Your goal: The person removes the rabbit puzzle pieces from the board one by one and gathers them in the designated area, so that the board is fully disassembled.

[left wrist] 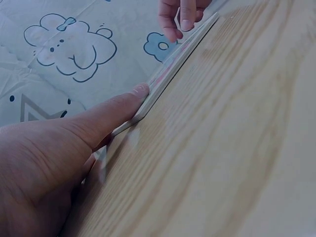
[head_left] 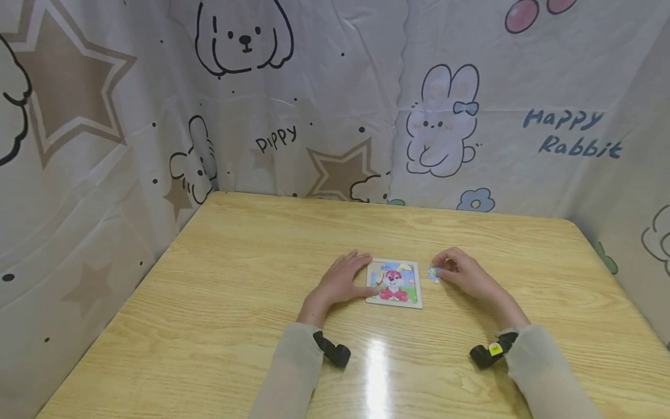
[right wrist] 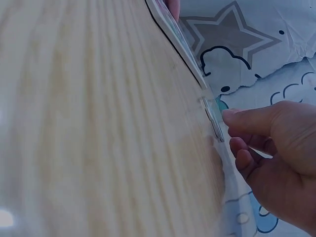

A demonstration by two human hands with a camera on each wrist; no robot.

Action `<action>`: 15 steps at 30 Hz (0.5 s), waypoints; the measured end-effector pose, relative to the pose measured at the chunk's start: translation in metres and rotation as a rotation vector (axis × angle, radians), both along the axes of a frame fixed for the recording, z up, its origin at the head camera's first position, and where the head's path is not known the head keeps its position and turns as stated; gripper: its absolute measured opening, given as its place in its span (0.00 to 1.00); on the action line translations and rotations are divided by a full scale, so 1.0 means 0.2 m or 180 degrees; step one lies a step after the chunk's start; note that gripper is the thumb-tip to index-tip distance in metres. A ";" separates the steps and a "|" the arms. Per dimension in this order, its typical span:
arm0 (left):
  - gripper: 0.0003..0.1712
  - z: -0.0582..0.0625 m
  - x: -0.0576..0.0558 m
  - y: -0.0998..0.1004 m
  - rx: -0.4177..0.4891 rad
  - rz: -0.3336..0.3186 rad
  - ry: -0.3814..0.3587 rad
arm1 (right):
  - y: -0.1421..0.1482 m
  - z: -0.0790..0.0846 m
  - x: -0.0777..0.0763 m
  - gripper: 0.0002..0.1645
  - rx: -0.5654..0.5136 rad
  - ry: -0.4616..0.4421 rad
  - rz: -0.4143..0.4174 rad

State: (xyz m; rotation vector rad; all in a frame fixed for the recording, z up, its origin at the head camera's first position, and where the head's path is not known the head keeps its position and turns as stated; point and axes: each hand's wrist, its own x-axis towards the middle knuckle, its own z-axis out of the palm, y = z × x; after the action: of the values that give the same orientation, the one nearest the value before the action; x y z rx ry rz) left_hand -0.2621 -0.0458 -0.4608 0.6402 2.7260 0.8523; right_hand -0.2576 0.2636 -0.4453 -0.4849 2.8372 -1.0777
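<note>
1. Touches left edge of rabbit puzzle (head_left: 395,284) on table (head_left: 230,291) with left hand (head_left: 342,280), straight-fingered.
2. Bends right hand (head_left: 467,276) at loose piece (head_left: 433,273), right of puzzle; cannot tell if pinching.
3. Ends at printed curtain (head_left: 324,105).

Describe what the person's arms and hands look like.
The left sleeve and right sleeve are plain, pale greyish beige. A stubby black wrist device sits at the left cuff and another at the right, this one bearing a yellow label. The left hand and right hand wear no gloves.
</note>
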 end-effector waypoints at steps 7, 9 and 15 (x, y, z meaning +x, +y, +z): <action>0.46 -0.01 -0.01 0.00 -0.0001 0.0002 0.0007 | -0.09 0.00 -0.02 0.15 -0.0079 -0.0082 0.0085; 0.46 -0.01 -0.01 0.00 -0.0002 0.0010 0.0001 | -0.12 0.00 -0.03 0.15 -0.0104 -0.0096 0.0134; 0.46 -0.01 0.00 0.00 0.0029 0.0048 -0.0050 | -0.22 0.00 -0.05 0.14 -0.0185 -0.0076 0.0314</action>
State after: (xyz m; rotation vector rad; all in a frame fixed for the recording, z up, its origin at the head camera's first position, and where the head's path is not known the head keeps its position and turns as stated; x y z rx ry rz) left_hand -0.2628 -0.0455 -0.4628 0.6132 2.7179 0.8700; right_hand -0.2685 0.2203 -0.4459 -0.6051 2.7361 -1.1425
